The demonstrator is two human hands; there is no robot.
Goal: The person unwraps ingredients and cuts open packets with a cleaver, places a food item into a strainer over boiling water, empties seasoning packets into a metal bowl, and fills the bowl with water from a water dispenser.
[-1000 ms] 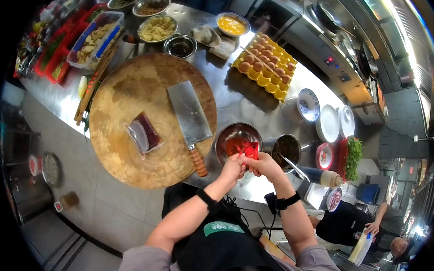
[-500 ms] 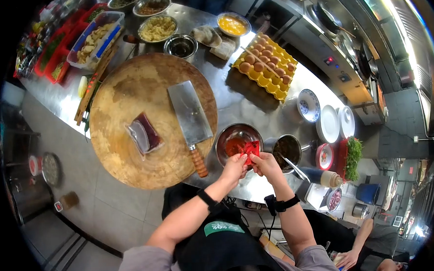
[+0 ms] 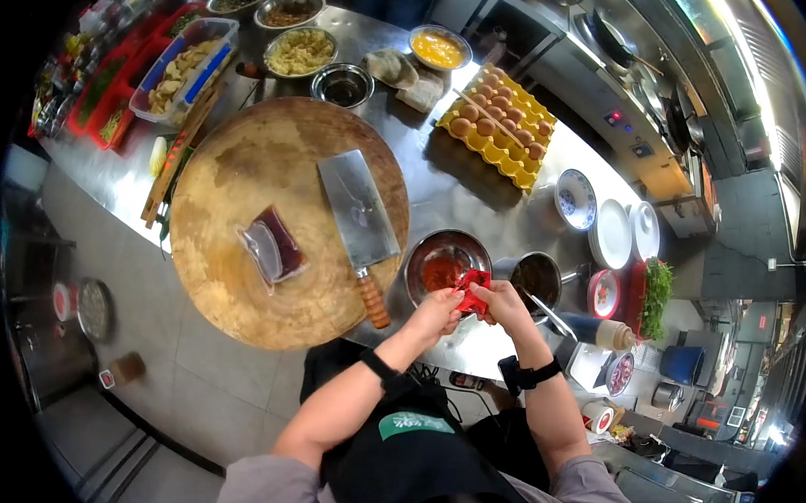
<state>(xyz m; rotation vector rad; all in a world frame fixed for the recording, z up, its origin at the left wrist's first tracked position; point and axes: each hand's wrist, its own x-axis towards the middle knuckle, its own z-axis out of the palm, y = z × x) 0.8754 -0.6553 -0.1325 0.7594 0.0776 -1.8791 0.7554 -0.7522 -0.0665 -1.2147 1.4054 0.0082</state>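
Observation:
Both hands pinch a small red sachet (image 3: pixel 474 291) over the near right rim of a metal bowl (image 3: pixel 416 255) that has red sauce (image 3: pixel 442 272) in it. My left hand (image 3: pixel 437 316) grips the sachet's left side, fingers closed. On its right side, my right hand (image 3: pixel 508 306) is closed too. To the left, a cleaver (image 3: pixel 359 213) with a wooden handle lies flat on the round chopping block (image 3: pixel 211 183). Also on that block is a clear plastic pouch of dark red content (image 3: pixel 275 245).
A metal pot (image 3: pixel 540 272) with a spoon handle stands right of the bowl. Beyond are a yellow egg tray (image 3: pixel 525 172), a patterned bowl (image 3: pixel 575 199), white plates (image 3: pixel 611 233) and a squeeze bottle (image 3: pixel 612 334). Several food bowls and a plastic container (image 3: pixel 184 72) line the far side.
The sachet and both hands have shifted slightly right, and the sachet looks more crumpled. The other person at lower right has gone out of view.

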